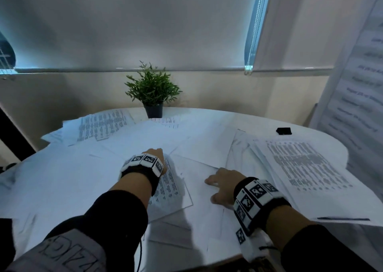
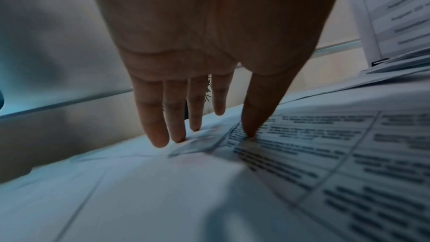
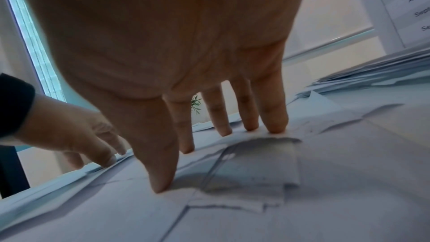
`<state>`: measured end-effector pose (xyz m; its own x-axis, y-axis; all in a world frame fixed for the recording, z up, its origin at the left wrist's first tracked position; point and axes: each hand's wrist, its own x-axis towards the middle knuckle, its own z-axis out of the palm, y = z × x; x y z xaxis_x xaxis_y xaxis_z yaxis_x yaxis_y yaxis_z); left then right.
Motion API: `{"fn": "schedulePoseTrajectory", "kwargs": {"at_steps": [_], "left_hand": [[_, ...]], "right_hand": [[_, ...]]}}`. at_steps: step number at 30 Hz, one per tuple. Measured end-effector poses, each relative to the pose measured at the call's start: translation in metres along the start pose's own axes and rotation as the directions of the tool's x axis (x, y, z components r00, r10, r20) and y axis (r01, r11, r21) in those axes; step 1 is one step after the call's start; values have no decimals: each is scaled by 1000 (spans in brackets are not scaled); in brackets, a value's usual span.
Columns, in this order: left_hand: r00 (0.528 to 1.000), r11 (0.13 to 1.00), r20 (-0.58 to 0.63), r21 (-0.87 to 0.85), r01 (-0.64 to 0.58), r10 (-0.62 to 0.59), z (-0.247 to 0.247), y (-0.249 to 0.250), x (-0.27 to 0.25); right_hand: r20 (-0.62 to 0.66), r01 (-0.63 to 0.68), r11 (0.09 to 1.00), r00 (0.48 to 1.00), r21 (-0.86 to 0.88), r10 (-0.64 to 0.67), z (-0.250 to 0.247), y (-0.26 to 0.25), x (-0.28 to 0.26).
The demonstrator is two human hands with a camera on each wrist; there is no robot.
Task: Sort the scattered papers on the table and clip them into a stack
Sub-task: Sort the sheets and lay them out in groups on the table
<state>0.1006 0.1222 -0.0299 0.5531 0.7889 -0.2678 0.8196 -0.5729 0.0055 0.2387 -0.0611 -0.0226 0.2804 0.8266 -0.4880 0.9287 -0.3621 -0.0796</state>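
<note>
White papers (image 1: pixel 145 143) lie scattered over the round white table (image 1: pixel 323 135), some blank, some printed. My left hand (image 1: pixel 158 154) presses straight fingers (image 2: pixel 160 135) on a printed sheet (image 1: pixel 169 188) (image 2: pixel 325 154), thumb on its text. My right hand (image 1: pixel 222 180) lies flat with spread fingers (image 3: pixel 274 124) on blank sheets (image 3: pixel 256 168) near the front. A gathered pile of printed pages (image 1: pixel 300 168) lies at the right. A black binder clip (image 1: pixel 284 130) sits beyond that pile.
A potted green plant (image 1: pixel 152 91) stands at the table's far edge, with more printed sheets (image 1: pixel 101 124) to its left. A printed poster (image 1: pixel 356 89) hangs at the right. A wall with blinds lies behind the table.
</note>
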Motion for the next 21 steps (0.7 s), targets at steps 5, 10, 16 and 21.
{"fn": "schedulePoseTrajectory", "kwargs": {"at_steps": [5, 10, 16, 21], "left_hand": [[999, 999, -34, 11, -32, 32, 7, 4, -2], [999, 997, -47, -65, -29, 26, 9, 5, -7], [999, 986, -14, -163, -33, 31, 4, 7, -10], [999, 975, 20, -217, -45, 51, 8, 9, -7]], "right_hand": [[-9, -7, 1000, 1000, 24, 7, 1, 0, 0], [-17, -10, 999, 1000, 41, 11, 2, -1, -1], [-33, -2, 999, 999, 45, 4, 4, 0, -1], [-36, -1, 998, 999, 59, 3, 3, 1, -1]]}}
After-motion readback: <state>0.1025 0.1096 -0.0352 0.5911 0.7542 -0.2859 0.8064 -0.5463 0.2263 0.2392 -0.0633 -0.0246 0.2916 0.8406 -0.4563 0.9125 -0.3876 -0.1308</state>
